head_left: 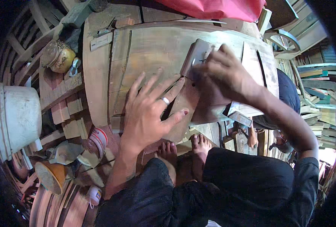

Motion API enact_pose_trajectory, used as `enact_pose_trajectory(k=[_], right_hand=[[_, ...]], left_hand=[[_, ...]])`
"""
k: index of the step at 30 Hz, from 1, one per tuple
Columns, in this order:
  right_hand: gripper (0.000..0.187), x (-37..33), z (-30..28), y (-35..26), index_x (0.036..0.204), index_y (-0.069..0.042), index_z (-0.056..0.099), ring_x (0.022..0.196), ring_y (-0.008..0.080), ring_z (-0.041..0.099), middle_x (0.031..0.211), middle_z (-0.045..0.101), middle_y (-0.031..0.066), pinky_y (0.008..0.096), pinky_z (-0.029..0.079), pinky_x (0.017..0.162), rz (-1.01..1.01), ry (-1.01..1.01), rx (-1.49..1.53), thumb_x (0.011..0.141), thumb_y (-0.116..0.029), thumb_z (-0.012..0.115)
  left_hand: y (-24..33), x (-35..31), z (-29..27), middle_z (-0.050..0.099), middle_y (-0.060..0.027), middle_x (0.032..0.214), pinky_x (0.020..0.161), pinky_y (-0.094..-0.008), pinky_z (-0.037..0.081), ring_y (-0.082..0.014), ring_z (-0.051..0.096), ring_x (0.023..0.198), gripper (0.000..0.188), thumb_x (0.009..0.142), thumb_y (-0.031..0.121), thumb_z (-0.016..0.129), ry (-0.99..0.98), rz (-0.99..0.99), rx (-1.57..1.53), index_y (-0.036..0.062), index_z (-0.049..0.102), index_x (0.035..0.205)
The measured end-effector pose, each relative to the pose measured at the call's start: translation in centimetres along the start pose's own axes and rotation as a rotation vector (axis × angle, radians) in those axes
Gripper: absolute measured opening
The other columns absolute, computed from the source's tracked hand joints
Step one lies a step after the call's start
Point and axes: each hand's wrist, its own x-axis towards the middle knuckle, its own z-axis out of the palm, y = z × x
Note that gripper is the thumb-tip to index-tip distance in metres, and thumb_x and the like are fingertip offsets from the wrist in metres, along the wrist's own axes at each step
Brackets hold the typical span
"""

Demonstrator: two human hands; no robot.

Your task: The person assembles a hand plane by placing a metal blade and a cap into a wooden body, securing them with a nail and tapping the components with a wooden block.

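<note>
Hands at flat, smooth brn. wd. board.

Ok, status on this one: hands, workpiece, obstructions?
Left hand spread. Right hand curled, blurred; grip unclear. Brown piece slanting beneath both hands. Red cloth beyond, apart from both.

The right hand is appearing blurred, so what it may be holding is not showing clearly. The left hand is covering a part of the brown board. The upper edge is cutting off the red cloth. The right forearm is partly hiding another person, and the lower edge is cutting off the dark clothes.
</note>
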Motion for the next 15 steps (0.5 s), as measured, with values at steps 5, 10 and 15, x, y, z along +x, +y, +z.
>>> enact_pose_trajectory(k=[5,10,15], right_hand=[[0.029,0.8,-1.7,2.0,0.123,-0.004,0.072,0.092,0.0307,0.057,0.097,0.062,0.0101,0.0431,0.046,0.087,0.083,0.121,-0.002,0.094,-0.005,0.070],[0.030,-0.8,0.1,-0.3,0.118,-0.013,0.070,0.104,0.0307,0.056,0.115,0.060,0.0091,0.0431,0.047,0.096,-0.048,-0.048,0.068,0.088,-0.015,0.070],[0.043,-0.5,-0.6,1.8,0.127,-0.006,0.071,0.096,0.0319,0.056,0.103,0.064,0.0095,0.0447,0.046,0.087,0.106,0.097,-0.033,0.085,-0.007,0.077]], left_hand=[[-0.2,-0.2,-0.4,0.065,-0.0054,0.152,0.128,-0.0597,0.028,-0.0362,0.050,0.150,0.064,0.091,0.045,0.078,-0.002,-0.014,0.016,0.0139,0.069,0.146],[0.0,-0.2,-0.4,0.065,-0.0045,0.153,0.129,-0.0598,0.027,-0.0363,0.050,0.150,0.065,0.091,0.046,0.078,0.003,-0.011,-0.006,0.0146,0.069,0.147],[-0.1,-0.1,-0.3,0.064,-0.0042,0.154,0.129,-0.0596,0.027,-0.0365,0.050,0.150,0.065,0.091,0.047,0.078,0.014,-0.026,-0.006,0.0147,0.069,0.147]])
